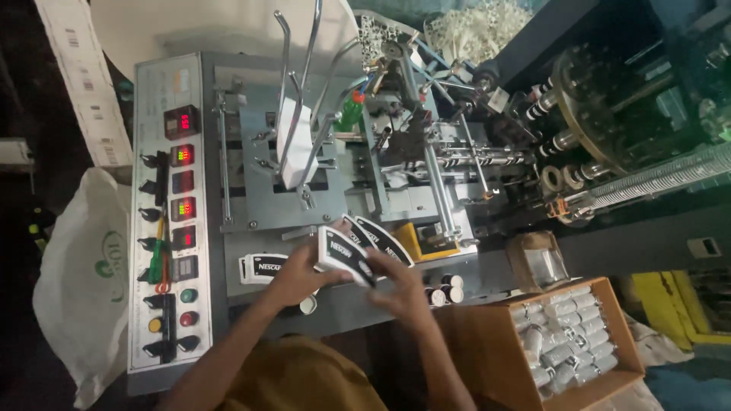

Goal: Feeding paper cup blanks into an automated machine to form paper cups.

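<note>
A fanned stack of curved black-and-white printed card blanks (358, 247) sits between both hands, just above the front edge of the grey machine table (244, 205). The left hand (293, 275) is closed on the stack's left end, fingers wrapped under and thumb over it. The right hand (400, 285) lies under the right end, fingers partly curled against the lower edge. Another blank (259, 268) lies flat on the table just left of the left hand. A cardboard box (487, 358) of rolled cups stands to the right; a control panel (167, 221) with switches lies to the left.
</note>
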